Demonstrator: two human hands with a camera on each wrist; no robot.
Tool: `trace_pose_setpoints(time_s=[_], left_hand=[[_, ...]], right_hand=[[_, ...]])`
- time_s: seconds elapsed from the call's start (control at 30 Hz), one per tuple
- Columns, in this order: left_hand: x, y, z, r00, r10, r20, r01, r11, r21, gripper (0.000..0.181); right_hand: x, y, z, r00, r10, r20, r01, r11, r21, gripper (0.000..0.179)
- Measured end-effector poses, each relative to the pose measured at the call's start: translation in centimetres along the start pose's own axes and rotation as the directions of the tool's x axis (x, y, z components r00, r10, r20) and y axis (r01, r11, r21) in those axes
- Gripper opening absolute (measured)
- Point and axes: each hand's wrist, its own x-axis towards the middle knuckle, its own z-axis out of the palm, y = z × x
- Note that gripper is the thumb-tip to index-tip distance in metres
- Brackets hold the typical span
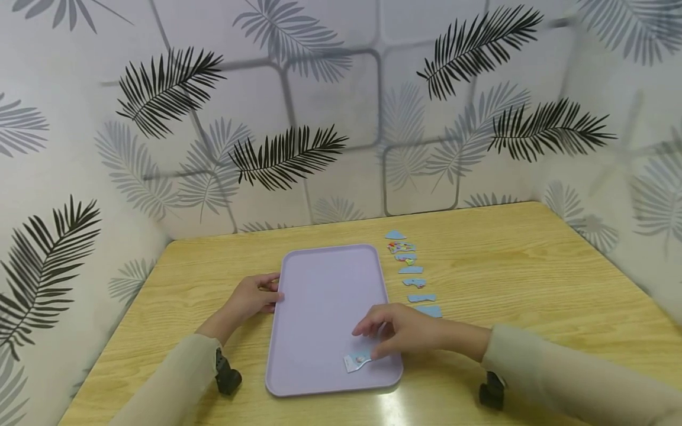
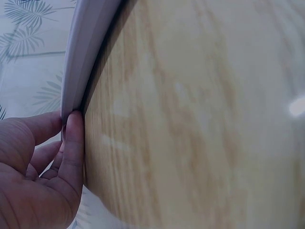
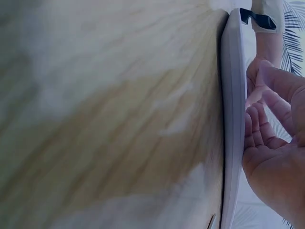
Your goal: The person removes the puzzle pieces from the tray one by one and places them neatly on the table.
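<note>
A lilac rectangular tray lies on the wooden table. My left hand holds its left rim; in the left wrist view, the thumb and a finger of that hand meet at the tray's edge. Over the tray's near right part is my right hand, fingers loosely bent. Its thumb is at a small flat piece, pale blue and white with a printed bit, lying on the tray; whether they touch is unclear. No piece shows between the fingers of the right hand in the right wrist view.
Right of the tray, several flat blue pieces lie in a column, among them a multicoloured piece and a plain piece close to my right wrist. A leaf-patterned wall stands behind the table.
</note>
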Motion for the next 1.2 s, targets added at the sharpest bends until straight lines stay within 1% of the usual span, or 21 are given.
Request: trace_pose_setpoints(time_s=[0.13,0.27,0.5,0.87,1.2], left_hand=[[0.0,0.0,0.0,1.0,0.0,-0.002,0.0,1.0,-0.001,0.056],[0.0,0.0,0.0,1.0,-0.003,-0.003,0.003,1.0,0.002,0.056],[0.1,0.0,0.0,1.0,-0.008,-0.007,0.008,1.0,0.0,0.056],[0.0,-0.1,0.0,1.0,-0.002,0.004,0.002,1.0,0.0,0.056],[0.2,-0.2,-0.1,1.0,-0.008,0.002,0.008,1.0,-0.007,0.057]], right_hand=[[0.2,-0.4,0.3,0.998,0.056,0.031,-0.054,0.997,-0.053,0.038],[0.4,-0.7,0.5,0.997,0.055,0.051,-0.05,0.994,-0.094,0.038],[0.5,-0.4,0.8,0.996,0.074,0.049,-0.066,0.987,-0.148,0.038],[0.5,-0.5,1.1,0.997,0.059,0.044,-0.047,0.967,-0.249,0.036],[0.7,-0.8,1.2,0.997,0.031,0.064,-0.011,0.959,-0.285,0.034]])
